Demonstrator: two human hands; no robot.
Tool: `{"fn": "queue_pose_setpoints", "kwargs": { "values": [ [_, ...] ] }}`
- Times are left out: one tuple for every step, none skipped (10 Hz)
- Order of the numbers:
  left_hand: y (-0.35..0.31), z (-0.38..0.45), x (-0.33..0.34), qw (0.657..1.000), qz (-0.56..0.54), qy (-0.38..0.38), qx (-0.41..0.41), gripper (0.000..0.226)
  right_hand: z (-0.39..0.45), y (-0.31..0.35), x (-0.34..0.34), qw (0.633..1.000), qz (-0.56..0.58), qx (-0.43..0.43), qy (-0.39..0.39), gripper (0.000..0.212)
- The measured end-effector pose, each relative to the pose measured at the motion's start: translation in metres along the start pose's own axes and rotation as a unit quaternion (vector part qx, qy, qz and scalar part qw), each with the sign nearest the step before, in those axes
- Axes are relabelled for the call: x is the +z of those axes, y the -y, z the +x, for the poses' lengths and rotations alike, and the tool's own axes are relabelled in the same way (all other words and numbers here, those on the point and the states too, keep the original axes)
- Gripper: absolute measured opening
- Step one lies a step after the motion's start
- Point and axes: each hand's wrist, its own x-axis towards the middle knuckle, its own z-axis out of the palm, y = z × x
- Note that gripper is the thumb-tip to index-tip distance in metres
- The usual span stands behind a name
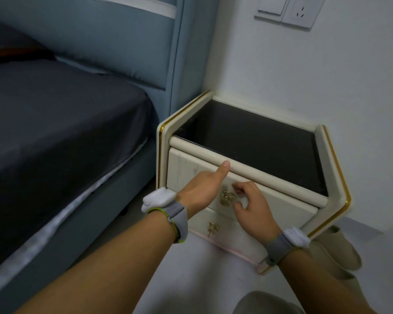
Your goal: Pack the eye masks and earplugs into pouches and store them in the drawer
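Left hand [204, 189]: flat against the top drawer [270, 200] front, thumb up at its upper edge, gripping nothing.
Right hand [251, 203]: fingers curled beside the gold ring handle [227, 197]; contact unclear.
Drawer: closed, in the nightstand [322, 141] beside the bed [66, 132].

Bed [61, 137]: dark sheet, blue-grey headboard [134, 41] — left.
Wall [304, 75]: white — switch [271, 5] beside socket [303, 10].
Slipper [336, 248]: beige, floor.
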Motion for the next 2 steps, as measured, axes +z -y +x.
{"fn": "queue_pose_setpoints", "kwargs": {
  "values": [
    [0.001,-0.005,-0.009,0.999,0.035,0.002,0.04,0.058,0.002,0.0,0.002,1.0,-0.004,0.008,-0.006,0.035],
    [0.001,-0.015,-0.024,0.994,0.076,-0.029,0.068,0.055,0.011,0.014,-0.003,0.993,0.072,0.091,-0.015,0.027]
  ]
}}
